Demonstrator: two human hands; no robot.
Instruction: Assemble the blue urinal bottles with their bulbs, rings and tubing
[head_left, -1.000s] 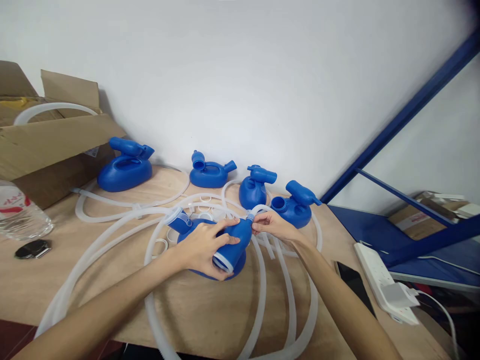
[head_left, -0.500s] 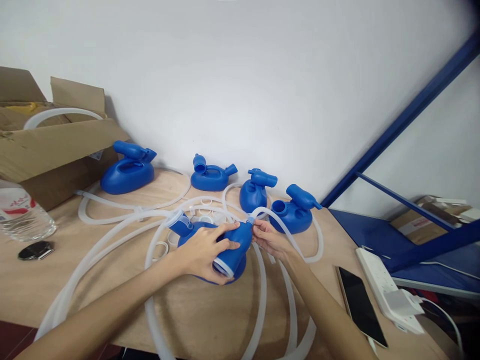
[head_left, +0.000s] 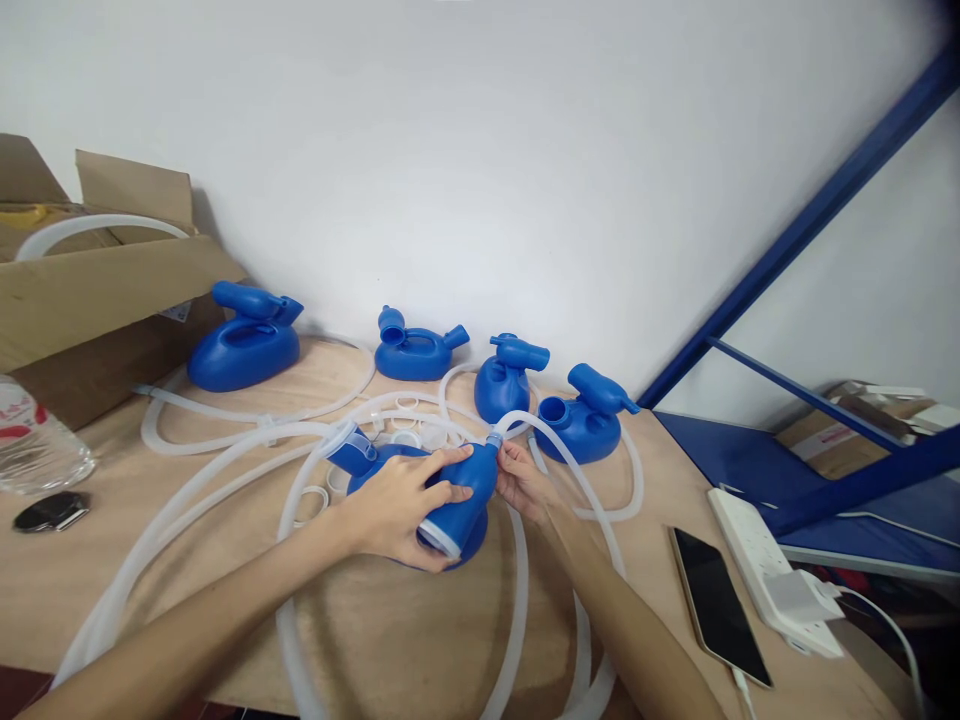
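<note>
My left hand (head_left: 390,500) is wrapped round a blue bottle-shaped plastic funnel (head_left: 459,500), whose white-rimmed wide mouth faces me. Beneath it lies a blue urinal bottle (head_left: 474,540), partly covered by the hand. At the funnel's narrow tip, a translucent plastic tube (head_left: 559,440) meets the nozzle and arches to the right. The fingers of my right hand (head_left: 525,485) are closed at this joint, seemingly on the tube's end; the fingertips are partly hidden. On the left, the bottle's short neck (head_left: 352,450) carries a translucent ring.
Several blue urinal bottles (head_left: 244,350) with funnels stand along the wall. Tubes (head_left: 172,500) loop across the table, with white rings (head_left: 311,500) among them. At left are a cardboard box (head_left: 112,300) and water bottle (head_left: 37,450); at right, a phone (head_left: 720,605) and power strip (head_left: 772,570).
The view has shifted slightly, so things sit a little further left. Both hands keep their hold on the funnel and the joint; my right fingers are curled slightly closer round it.
</note>
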